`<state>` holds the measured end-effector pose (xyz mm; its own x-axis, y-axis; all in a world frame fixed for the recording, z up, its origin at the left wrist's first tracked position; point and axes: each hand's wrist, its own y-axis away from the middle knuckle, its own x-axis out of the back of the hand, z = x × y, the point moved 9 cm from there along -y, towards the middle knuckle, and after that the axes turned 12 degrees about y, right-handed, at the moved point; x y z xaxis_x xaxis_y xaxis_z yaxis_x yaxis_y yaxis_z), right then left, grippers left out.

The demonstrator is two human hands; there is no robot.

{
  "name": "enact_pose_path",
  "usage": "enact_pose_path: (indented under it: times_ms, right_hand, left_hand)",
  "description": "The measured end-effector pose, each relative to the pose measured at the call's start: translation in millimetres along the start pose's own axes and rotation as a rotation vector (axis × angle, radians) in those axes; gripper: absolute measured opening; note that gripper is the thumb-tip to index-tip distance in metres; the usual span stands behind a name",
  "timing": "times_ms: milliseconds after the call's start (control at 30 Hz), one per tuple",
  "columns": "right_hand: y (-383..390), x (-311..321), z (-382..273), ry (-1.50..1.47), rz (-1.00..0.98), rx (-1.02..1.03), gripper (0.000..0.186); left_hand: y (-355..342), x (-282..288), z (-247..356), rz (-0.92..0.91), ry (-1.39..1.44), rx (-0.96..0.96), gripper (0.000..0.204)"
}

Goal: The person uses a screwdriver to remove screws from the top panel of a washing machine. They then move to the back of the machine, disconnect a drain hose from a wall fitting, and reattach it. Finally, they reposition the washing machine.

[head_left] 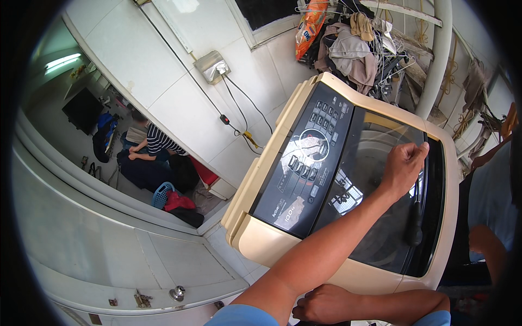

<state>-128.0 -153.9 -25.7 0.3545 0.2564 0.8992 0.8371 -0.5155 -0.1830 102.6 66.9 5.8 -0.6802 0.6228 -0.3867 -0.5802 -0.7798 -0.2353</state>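
Observation:
A beige top-loading washing machine with a dark control panel stands in front of me. My left hand reaches across its dark glass lid, fingers pinched together at the lid's right edge. Whether anything is between those fingertips is hidden. Just below this hand a black-handled screwdriver lies along the lid, its shaft pointing up toward the hand. Low in the view, beside the machine's near side, my right hand is closed with curled fingers; what it holds, if anything, cannot be seen.
A wall socket box with hanging cables is behind the machine. Clothes and hangers pile up at the back. A person in blue is close on the right. Through the left doorway, a striped-shirted person sits near a blue basket.

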Motion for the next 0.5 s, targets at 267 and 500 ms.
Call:
enact_pose_path:
  times_ms: [267,500]
  right_hand:
    - [0.5,-2.0,0.9,-0.004,0.016,-0.014,0.021]
    - [0.9,-4.2,-2.0,0.011,-0.005,0.024,0.014]
  left_hand:
    - [0.6,-2.6,-0.7,-0.008,0.040,0.001,0.051]
    - [0.4,-1.8,0.7,0.015,0.015,0.008,0.051]
